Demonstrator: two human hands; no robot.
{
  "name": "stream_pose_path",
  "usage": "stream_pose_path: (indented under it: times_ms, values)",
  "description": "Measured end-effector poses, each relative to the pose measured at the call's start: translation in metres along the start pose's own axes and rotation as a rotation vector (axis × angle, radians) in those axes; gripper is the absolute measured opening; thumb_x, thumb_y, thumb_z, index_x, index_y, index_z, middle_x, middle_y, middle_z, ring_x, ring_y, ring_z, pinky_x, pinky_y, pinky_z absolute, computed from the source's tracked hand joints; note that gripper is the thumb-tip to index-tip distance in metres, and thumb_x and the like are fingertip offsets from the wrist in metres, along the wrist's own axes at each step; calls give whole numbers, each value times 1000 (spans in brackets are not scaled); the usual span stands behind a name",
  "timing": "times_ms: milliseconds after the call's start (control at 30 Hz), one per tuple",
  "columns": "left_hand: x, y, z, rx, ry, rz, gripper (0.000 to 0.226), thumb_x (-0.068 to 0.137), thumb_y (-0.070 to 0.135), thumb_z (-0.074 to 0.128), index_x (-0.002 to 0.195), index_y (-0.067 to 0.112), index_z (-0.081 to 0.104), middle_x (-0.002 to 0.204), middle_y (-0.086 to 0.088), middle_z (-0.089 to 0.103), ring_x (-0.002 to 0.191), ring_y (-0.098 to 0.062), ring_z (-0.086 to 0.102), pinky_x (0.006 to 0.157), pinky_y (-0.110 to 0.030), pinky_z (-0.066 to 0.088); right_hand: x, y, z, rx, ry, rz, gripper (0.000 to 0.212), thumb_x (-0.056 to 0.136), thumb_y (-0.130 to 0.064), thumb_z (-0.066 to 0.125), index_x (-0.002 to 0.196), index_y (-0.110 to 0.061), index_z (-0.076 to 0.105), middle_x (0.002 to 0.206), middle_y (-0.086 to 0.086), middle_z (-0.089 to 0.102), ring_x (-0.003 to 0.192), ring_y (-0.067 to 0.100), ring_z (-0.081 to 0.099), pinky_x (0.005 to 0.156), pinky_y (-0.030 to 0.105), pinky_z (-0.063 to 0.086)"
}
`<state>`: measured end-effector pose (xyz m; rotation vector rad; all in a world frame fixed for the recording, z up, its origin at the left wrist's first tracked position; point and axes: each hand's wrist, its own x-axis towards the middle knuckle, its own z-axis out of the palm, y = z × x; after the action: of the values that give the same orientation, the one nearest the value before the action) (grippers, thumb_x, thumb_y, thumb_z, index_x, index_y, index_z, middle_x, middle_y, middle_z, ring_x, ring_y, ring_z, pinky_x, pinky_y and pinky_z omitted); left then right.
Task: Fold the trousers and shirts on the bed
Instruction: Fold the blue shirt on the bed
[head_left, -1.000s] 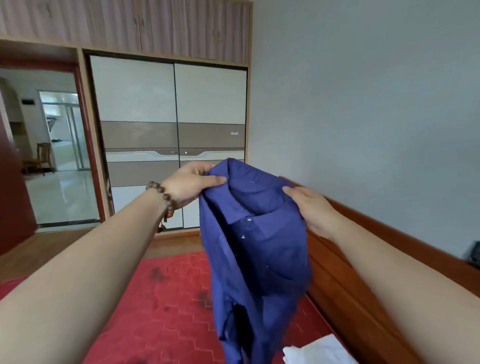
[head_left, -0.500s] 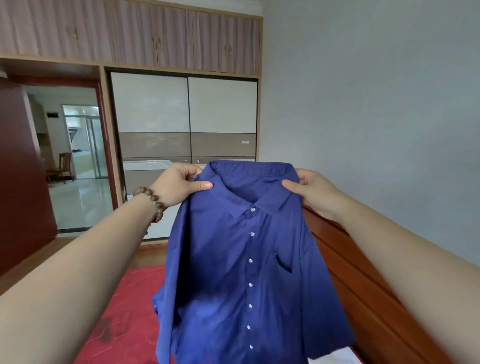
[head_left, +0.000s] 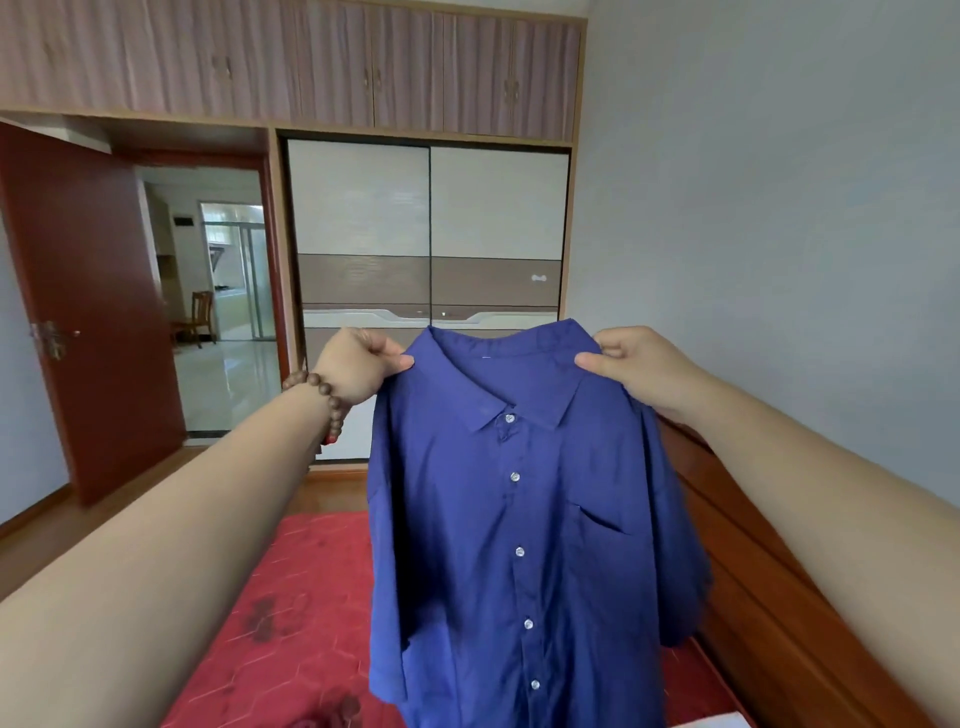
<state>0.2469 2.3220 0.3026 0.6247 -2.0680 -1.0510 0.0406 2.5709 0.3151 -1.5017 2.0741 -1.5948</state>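
Blue button-up shirt (head_left: 524, 519) held up in the air, front facing the camera, hanging full length over the red bed cover (head_left: 291, 623). Left hand (head_left: 358, 369) pinches the shoulder seam just beside the collar; thumb on the front face, fingers curled behind the fabric. Right hand (head_left: 636, 366) pinches the opposite shoulder the same way, thumb in front. Collar spans between the two hands. Buttons closed down the placket; chest pocket visible. Beaded bracelet (head_left: 324, 402) on left wrist. Wooden bed frame (head_left: 769, 597) at right.
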Motion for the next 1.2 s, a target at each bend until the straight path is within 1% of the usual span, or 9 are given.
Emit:
stream_pose_path:
  times_ms: [200, 300, 433, 600, 700, 833, 967, 1033, 1200]
  values:
    - [-6, 6, 9, -35, -19, -66, 26, 95, 9, 55, 70, 12, 61, 68, -7, 60, 64, -18, 52, 66, -29, 45, 2, 15, 7, 134, 5, 53, 19, 94, -12, 59, 79, -1, 56, 82, 8, 66, 74, 16, 61, 73, 31, 48]
    - [-10, 11, 16, -156, -71, -136, 29, 97, 7, 47, 70, 9, 58, 70, -10, 58, 65, -22, 51, 67, -30, 42, 1, 18, 10, 210, 2, 70, 25, 93, -15, 61, 96, 9, 57, 92, 16, 64, 82, 21, 61, 80, 37, 47]
    - [-17, 16, 18, -330, -135, -163, 17, 91, 15, 56, 78, 7, 64, 79, -11, 65, 74, -24, 60, 74, -32, 45, 0, 21, 2, 274, -62, 108, 27, 91, -19, 64, 101, 6, 62, 97, 12, 70, 87, 20, 66, 82, 34, 52]
    - [-33, 10, 17, -520, -347, -111, 17, 74, 29, 70, 69, 14, 76, 74, -2, 72, 67, -12, 68, 60, -19, 53, -6, 26, -3, 347, -190, 151, 17, 91, -19, 61, 100, -7, 67, 97, 7, 73, 86, 18, 70, 73, 29, 58]
    - [-40, 4, 18, -508, -423, -77, 19, 70, 22, 72, 84, 8, 76, 85, -8, 74, 74, -16, 71, 65, -24, 57, -10, 29, -4, 447, -215, 122, 14, 84, -17, 66, 95, -9, 66, 95, 6, 72, 86, 15, 69, 71, 25, 56]
    - [-42, 3, 35, -272, -195, -38, 15, 85, 14, 68, 87, 0, 65, 78, -8, 72, 68, -17, 66, 66, -29, 57, -12, 37, 13, 198, 13, 83, 12, 89, -10, 64, 79, -13, 60, 85, 11, 71, 77, 19, 64, 76, 36, 52]
    - [-49, 11, 69, 149, 143, 62, 29, 88, 19, 66, 69, 0, 55, 65, -7, 52, 61, -16, 41, 53, -24, 37, -17, 29, 50, -163, 268, 32, 28, 85, -10, 59, 66, -21, 40, 58, -4, 44, 53, 12, 37, 54, 29, 30]
    - [-55, 15, 85, 119, 155, 61, 28, 89, 20, 64, 69, 6, 51, 64, -7, 47, 61, -17, 38, 51, -24, 34, -19, 22, 69, -128, 267, 21, 28, 83, -9, 57, 66, -22, 39, 57, -7, 41, 52, 10, 34, 51, 26, 28]
    - [-68, 23, 102, -278, -37, -4, 19, 98, 22, 50, 91, 6, 59, 82, -11, 56, 76, -18, 50, 71, -33, 41, -23, 1, 105, 86, 125, 84, 25, 84, -11, 59, 66, -20, 44, 63, 0, 45, 62, 17, 40, 60, 29, 31]
